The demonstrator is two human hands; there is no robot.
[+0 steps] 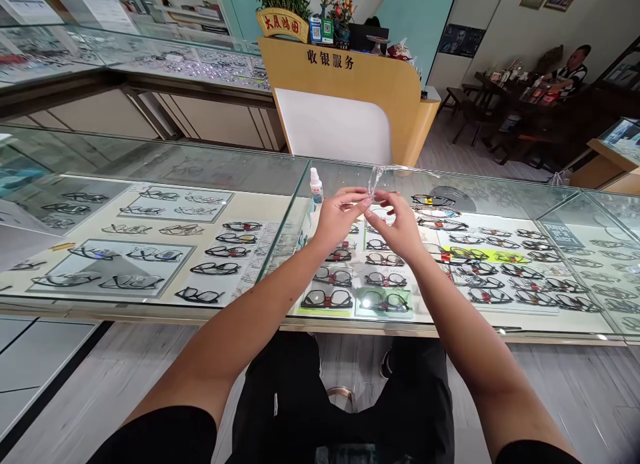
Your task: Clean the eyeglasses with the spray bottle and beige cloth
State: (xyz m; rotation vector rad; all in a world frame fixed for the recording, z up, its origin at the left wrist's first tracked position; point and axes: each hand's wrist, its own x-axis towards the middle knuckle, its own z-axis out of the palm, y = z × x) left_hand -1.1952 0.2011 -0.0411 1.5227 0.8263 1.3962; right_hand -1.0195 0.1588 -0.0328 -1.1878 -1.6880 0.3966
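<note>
My left hand (343,214) and my right hand (395,221) meet above the glass counter, fingertips pinched close together. Between them is a pair of clear-framed glasses (376,179), whose thin transparent parts rise above the fingers and reach out to the right. Both hands are closed on it; the fingertips cover the part they hold. A small white spray bottle (315,185) stands upright on the counter just left of my left hand. Under the glass, rows of dark-framed glasses (327,297) lie below and around my hands.
The glass display counter (350,327) stretches across the view, with many spectacles inside. White paper (25,231) is at its left end. Beyond stands a wooden cashier desk (340,71) with plants. A person (570,74) sits at a dark table at the back right.
</note>
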